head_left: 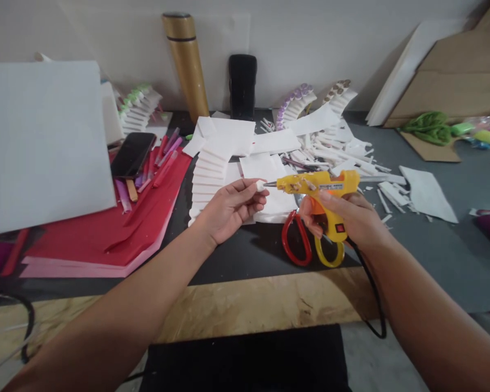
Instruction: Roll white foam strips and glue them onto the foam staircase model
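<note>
My right hand (345, 212) is wrapped round a yellow glue gun (310, 183), whose metal nozzle points left. A clear glue stick (378, 178) sticks out of its rear end, and a black cord hangs from the handle. Between thumb and fingertips, my left hand (239, 204) pinches a small white piece (260, 185), seemingly rolled paper. The nozzle tip is at this piece. Beneath and behind the hands lie white paper sheets (269, 179) and a fanned row of folded white strips (206, 179). Scissors with one red and one yellow handle loop (297, 239) lie under the glue gun.
Red and pink sheets (90, 239) lie left, with a phone (133, 154) and pens nearby. A white board (44, 141) stands far left. At the back are a gold flask (188, 65) and a black case-like object (242, 87). Paper scraps (330, 149) spread right; cardboard (465, 76) leans behind.
</note>
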The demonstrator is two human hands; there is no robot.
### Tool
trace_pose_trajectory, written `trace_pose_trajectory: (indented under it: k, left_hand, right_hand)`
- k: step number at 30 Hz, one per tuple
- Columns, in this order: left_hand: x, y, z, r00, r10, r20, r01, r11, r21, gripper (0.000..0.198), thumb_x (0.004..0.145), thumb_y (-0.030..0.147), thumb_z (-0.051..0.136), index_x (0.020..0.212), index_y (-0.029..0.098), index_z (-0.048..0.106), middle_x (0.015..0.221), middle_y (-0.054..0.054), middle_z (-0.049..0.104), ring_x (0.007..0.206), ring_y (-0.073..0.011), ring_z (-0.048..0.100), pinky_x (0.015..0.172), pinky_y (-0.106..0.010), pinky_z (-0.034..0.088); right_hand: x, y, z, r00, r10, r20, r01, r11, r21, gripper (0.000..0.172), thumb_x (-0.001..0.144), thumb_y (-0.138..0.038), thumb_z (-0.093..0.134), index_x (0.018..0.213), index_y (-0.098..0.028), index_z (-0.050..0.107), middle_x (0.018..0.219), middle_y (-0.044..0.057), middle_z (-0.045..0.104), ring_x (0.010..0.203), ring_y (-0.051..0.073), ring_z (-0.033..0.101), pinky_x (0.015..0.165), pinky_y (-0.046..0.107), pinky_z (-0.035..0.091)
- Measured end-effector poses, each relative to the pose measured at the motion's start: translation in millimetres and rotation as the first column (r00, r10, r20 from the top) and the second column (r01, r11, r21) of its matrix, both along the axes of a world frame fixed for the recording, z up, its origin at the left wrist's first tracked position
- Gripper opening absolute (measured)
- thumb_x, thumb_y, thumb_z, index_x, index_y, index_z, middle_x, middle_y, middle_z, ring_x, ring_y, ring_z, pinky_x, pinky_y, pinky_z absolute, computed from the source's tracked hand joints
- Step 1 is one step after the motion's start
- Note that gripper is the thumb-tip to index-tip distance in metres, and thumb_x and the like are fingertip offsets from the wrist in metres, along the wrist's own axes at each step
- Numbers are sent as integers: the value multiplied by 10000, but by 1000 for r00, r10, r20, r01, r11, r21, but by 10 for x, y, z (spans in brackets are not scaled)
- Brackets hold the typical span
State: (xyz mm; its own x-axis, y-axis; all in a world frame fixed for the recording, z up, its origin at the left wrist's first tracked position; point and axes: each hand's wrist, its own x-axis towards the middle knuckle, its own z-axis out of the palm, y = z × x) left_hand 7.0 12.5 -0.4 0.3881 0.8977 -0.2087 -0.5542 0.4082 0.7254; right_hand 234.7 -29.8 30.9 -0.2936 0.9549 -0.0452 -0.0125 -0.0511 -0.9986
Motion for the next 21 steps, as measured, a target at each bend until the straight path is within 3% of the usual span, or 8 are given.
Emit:
trace_pose_trajectory:
  k: [21]
  left_hand:
    - [5, -5, 4, 1000, -25, -2, 25, 999, -21, 73, 930, 76, 644, 928, 92, 715, 826, -92, 746, 655, -86, 682, 652, -172, 576]
  right_hand:
    - [-4, -4, 5, 999, -20, 46, 21, 1000, -17, 427, 926, -536, 642, 691, -180, 657, 588, 22, 593, 464, 126, 512, 465, 276, 359]
